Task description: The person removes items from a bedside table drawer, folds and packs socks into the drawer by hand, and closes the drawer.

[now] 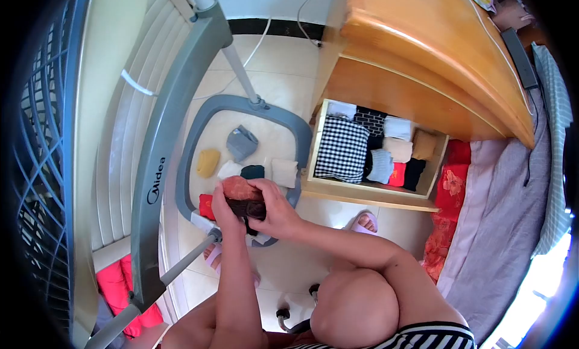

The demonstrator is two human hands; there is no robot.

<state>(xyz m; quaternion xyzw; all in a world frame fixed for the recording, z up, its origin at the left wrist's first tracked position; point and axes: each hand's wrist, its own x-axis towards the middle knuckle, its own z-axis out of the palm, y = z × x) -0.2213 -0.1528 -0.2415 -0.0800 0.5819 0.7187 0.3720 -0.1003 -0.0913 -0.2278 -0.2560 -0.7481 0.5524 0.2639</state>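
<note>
Both hands are closed around a small folded garment, rust-red on top and dark brown below. My left hand grips its left side, and my right hand holds the right side. Beyond them, on the floor inside the grey base frame, lie folded cloth pieces: blue-grey, yellow, white, dark green and cream. A red folded piece shows just left of my left hand. Something black below the hands is partly hidden.
An open wooden drawer at right holds a checked cloth and several folded garments. The grey stand marked Midea rises at left beside a blue lattice. A bed lies far right. Feet in pink slippers are below.
</note>
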